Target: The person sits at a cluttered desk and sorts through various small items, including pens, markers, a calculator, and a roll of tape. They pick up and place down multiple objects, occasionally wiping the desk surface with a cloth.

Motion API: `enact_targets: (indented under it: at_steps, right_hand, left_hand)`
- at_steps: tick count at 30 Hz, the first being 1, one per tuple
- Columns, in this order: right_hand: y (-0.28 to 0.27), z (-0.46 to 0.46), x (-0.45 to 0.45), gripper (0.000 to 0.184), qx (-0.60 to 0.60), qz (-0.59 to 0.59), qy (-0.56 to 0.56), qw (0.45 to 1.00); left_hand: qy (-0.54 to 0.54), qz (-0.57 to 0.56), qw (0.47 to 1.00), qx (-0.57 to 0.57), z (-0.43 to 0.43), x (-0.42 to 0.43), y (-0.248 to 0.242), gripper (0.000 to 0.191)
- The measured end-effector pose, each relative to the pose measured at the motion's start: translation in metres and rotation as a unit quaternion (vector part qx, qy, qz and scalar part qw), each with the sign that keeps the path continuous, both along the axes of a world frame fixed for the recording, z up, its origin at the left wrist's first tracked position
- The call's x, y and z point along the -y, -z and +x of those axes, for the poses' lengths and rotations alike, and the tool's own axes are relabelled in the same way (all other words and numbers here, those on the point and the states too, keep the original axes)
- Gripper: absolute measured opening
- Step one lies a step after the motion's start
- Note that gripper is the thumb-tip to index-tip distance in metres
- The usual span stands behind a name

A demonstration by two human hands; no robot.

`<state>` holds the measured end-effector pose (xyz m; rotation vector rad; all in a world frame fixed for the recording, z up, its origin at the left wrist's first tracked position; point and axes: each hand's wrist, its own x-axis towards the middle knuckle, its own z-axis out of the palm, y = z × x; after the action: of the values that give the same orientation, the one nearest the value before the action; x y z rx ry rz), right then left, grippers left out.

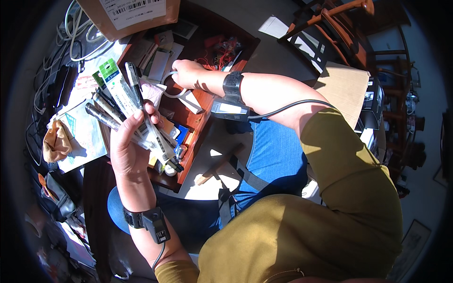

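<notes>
My left hand (132, 138) is closed around a bundle of pens (132, 83), some in clear plastic sleeves; one sleeve has a green header (109, 69). The bundle is held above an open wooden drawer (198, 123). Over the drawer's middle, my right hand (185, 73) pinches a curved white cable-like strip (171, 94); part of the strip is hidden by the fingers. Beneath and around it lie a folded white paper piece (191, 102) and a pinkish plastic packet (153, 92). A blue item (182, 133) lies in the drawer's near part.
A cardboard box (141, 17) stands at the drawer's far left. Red wires (226, 53) lie in the drawer's far corner. On the desk are cables (72, 39) and a tan cloth (56, 141). Another carton (341, 93) and wooden chairs (332, 32) are to the right.
</notes>
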<state>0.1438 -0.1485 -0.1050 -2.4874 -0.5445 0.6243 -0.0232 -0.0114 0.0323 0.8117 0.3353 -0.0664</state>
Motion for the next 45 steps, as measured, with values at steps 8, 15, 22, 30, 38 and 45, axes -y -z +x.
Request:
enact_targets:
  at_steps: [8, 15, 22, 30, 38, 45]
  right_hand:
    - [-0.042, 0.051, 0.030, 0.026, 0.111, -0.083, -0.054, 0.989]
    - [-0.036, 0.089, 0.090, 0.027, 0.243, -0.212, -0.105, 0.941]
    - [-0.040, 0.097, 0.093, 0.011, 0.232, -0.246, -0.043, 0.940]
    - [-0.075, 0.104, 0.094, 0.014, 0.106, -0.386, -0.144, 0.905]
    - [-0.035, 0.080, 0.067, 0.038, 0.208, -0.250, -0.047, 0.944]
    - [-0.056, 0.090, 0.089, 0.026, -0.078, 0.065, -0.037, 0.994]
  left_hand:
    - [0.008, -0.006, 1.000, 0.007, 0.000, 0.000, 0.002, 0.031]
    - [0.001, -0.009, 1.000, 0.007, -0.001, -0.003, 0.006, 0.029]
    - [0.011, -0.028, 1.000, 0.007, -0.001, -0.005, 0.006, 0.028]
    - [-0.005, -0.031, 0.999, 0.018, -0.003, -0.003, 0.002, 0.028]
    - [-0.005, -0.009, 1.000, -0.004, 0.003, 0.003, 0.005, 0.027]
    - [-0.005, -0.005, 1.000, -0.025, 0.002, -0.001, 0.002, 0.029]
